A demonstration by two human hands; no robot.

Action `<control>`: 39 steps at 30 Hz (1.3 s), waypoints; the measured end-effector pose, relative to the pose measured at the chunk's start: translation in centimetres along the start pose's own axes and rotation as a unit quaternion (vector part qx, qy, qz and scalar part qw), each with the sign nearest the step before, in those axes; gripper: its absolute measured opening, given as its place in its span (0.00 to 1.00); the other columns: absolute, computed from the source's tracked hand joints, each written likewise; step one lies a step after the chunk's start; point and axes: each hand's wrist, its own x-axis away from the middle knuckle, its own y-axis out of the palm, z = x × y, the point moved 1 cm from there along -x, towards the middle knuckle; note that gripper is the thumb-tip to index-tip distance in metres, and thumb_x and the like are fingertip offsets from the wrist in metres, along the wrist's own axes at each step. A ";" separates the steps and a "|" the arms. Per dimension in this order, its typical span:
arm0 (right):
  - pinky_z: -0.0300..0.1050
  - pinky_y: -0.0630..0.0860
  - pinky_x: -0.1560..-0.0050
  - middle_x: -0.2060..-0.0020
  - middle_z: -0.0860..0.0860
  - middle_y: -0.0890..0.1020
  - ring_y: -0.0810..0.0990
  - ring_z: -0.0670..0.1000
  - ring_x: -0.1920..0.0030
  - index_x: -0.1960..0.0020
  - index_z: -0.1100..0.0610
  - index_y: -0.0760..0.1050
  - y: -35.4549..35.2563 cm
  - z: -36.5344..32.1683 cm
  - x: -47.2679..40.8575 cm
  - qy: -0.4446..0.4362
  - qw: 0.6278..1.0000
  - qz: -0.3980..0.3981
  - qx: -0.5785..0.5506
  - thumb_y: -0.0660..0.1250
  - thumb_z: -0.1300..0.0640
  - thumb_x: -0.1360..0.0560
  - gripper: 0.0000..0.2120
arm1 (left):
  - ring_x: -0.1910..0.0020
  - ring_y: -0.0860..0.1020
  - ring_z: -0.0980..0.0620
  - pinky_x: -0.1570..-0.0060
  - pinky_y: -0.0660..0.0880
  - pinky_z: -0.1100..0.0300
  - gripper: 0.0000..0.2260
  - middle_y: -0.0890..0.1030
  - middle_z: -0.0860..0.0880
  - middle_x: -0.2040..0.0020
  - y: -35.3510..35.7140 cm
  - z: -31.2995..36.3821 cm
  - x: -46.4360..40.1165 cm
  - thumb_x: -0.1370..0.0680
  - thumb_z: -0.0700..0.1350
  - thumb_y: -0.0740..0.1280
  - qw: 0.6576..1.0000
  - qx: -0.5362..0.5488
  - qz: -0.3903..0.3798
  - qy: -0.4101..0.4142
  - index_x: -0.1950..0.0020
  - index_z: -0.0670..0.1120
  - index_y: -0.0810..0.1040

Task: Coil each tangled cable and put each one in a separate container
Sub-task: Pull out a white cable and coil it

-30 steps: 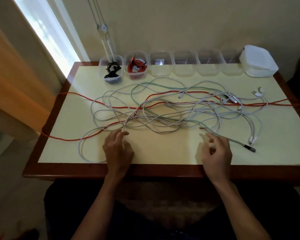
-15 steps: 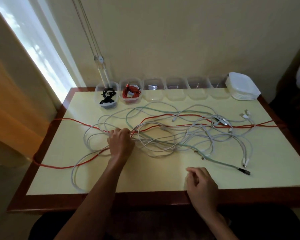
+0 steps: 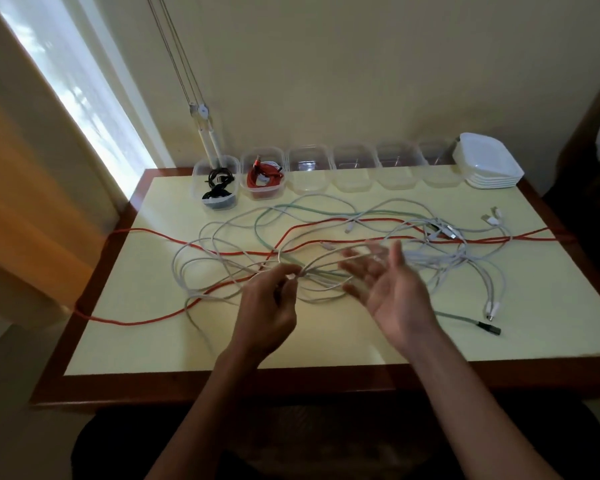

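Observation:
A tangle of white cables (image 3: 440, 261) lies across the cream table (image 3: 326, 341), crossed by a long red cable (image 3: 153, 233) and a pale green cable (image 3: 312, 209) ending in a black plug (image 3: 489, 328). My left hand (image 3: 267, 306) pinches white strands at the tangle's middle, lifted a little off the table. My right hand (image 3: 388, 289) hovers beside it, palm up, fingers spread and blurred, with white strands running over the fingers. At the back, one clear container (image 3: 216, 183) holds a coiled black cable and the one beside it (image 3: 264, 174) holds a coiled red cable.
Several clear containers (image 3: 354, 168) with nothing in them line the back edge. A stack of white lids (image 3: 489, 164) stands at the back right. The red cable hangs over both side edges. A window and blind cords are at the left.
My left hand has lifted white strands from the tangle. My right hand has come up from the front edge to the tangle, palm up. The camera view shifted.

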 end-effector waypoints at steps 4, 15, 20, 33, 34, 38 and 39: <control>0.57 0.79 0.45 0.49 0.59 0.85 0.84 0.57 0.46 0.49 0.56 0.70 0.4 -6.6 -2.3 -0.046 0.990 0.018 -0.132 0.57 0.50 0.19 0.10 | 0.73 0.68 0.60 0.71 0.64 0.64 0.10 0.79 0.53 0.66 0.2 -2.3 1.0 0.24 0.36 0.63 0.982 0.042 0.090 -0.159 0.53 0.46 0.82; 0.36 0.55 0.77 0.77 0.46 0.62 0.57 0.44 0.78 0.52 0.59 0.75 -0.4 -7.2 0.3 -0.083 0.966 0.082 0.229 0.55 0.55 0.16 0.13 | 0.61 0.78 0.51 0.60 0.75 0.59 0.12 0.80 0.44 0.60 -1.8 -1.5 6.0 0.24 0.43 0.69 0.845 0.216 -0.385 -0.303 0.41 0.44 0.80; 0.37 0.51 0.75 0.76 0.48 0.58 0.52 0.46 0.77 0.54 0.59 0.77 1.3 -5.7 5.1 -0.064 0.971 -0.049 0.227 0.57 0.43 0.20 0.20 | 0.34 0.75 0.45 0.34 0.72 0.50 0.30 0.77 0.44 0.34 -1.4 0.5 9.0 0.27 0.53 0.71 0.760 0.272 -0.504 -0.309 0.27 0.46 0.69; 0.53 0.76 0.60 0.65 0.49 0.81 0.80 0.50 0.61 0.58 0.56 0.83 -2.2 6.2 9.4 -0.084 0.848 -0.103 0.514 0.65 0.48 0.23 0.14 | 0.43 0.80 0.37 0.37 0.73 0.38 0.17 0.82 0.36 0.45 0.8 3.6 9.8 0.21 0.47 0.64 0.847 0.362 -0.129 -0.367 0.41 0.35 0.80; 0.48 0.75 0.60 0.64 0.46 0.80 0.79 0.46 0.60 0.58 0.56 0.84 -2.2 6.2 9.5 -0.086 0.848 -0.104 0.512 0.66 0.50 0.23 0.13 | 0.45 0.81 0.37 0.39 0.74 0.39 0.16 0.83 0.36 0.48 0.9 3.7 9.8 0.23 0.46 0.65 0.855 0.350 -0.116 -0.364 0.44 0.34 0.81; 0.40 0.74 0.59 0.67 0.47 0.80 0.79 0.44 0.63 0.61 0.51 0.82 -2.1 5.6 9.5 -0.110 0.887 -0.035 0.447 0.67 0.57 0.21 0.10 | 0.54 0.83 0.40 0.47 0.79 0.44 0.11 0.84 0.37 0.55 0.9 3.9 9.6 0.23 0.44 0.67 0.858 0.347 -0.062 -0.373 0.53 0.36 0.82; 0.44 0.76 0.58 0.70 0.48 0.79 0.78 0.46 0.65 0.62 0.51 0.81 -2.2 5.3 9.4 -0.111 0.906 -0.009 0.409 0.66 0.57 0.21 0.12 | 0.56 0.83 0.41 0.49 0.80 0.46 0.10 0.84 0.38 0.56 0.9 3.9 9.5 0.22 0.43 0.66 0.852 0.354 -0.049 -0.384 0.55 0.37 0.81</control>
